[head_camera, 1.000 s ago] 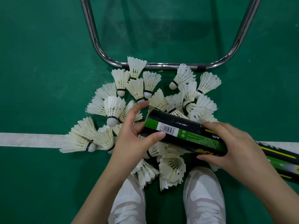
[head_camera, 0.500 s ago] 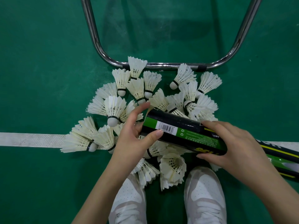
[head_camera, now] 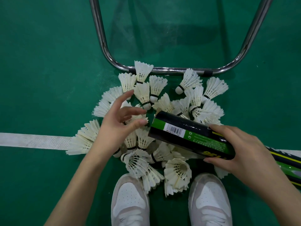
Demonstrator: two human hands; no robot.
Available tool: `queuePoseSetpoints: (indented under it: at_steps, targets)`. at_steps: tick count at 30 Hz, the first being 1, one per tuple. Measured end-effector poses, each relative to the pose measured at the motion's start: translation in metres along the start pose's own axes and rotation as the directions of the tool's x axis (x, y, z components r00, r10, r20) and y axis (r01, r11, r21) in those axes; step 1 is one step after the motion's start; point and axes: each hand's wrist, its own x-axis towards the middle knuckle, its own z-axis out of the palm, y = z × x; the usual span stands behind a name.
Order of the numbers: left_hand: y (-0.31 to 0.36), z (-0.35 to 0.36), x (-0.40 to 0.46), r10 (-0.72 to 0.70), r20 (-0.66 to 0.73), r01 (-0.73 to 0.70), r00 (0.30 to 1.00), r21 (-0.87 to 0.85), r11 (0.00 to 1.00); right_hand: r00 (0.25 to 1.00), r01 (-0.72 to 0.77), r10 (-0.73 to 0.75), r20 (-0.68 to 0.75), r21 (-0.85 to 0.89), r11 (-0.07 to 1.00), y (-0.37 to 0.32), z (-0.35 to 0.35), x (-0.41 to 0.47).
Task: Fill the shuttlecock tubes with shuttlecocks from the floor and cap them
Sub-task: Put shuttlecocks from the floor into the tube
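Two hands matter: your right hand [head_camera: 241, 154] grips the tube [head_camera: 192, 136], its long axis running leftward, mouth facing your spread, empty left hand [head_camera: 117, 126] over the floor's shuttlecocks [head_camera: 143, 93].

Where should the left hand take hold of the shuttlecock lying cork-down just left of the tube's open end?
Judging by its pose, pinch the shuttlecock by its feather skirt from above. The skirt lies exposed on top of the pile, while the cork points toward the tube. The left hand is open nearby.

Shuttlecocks [head_camera: 156, 121] lie heaped between the shoes [head_camera: 130, 203] and the frame [head_camera: 171, 70]. A tube [head_camera: 189, 136] lies over the heap's right side.
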Motion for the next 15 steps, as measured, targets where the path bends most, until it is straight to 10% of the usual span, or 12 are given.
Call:
queuePoseSetpoints:
  at_steps: [15]
  targets:
    - [-0.037,-0.019,0.035,-0.016,-0.191,0.065,0.982,0.253,0.965,0.999,-0.022,0.020,0.033,0.038,0.999,-0.002,-0.001,0.001]
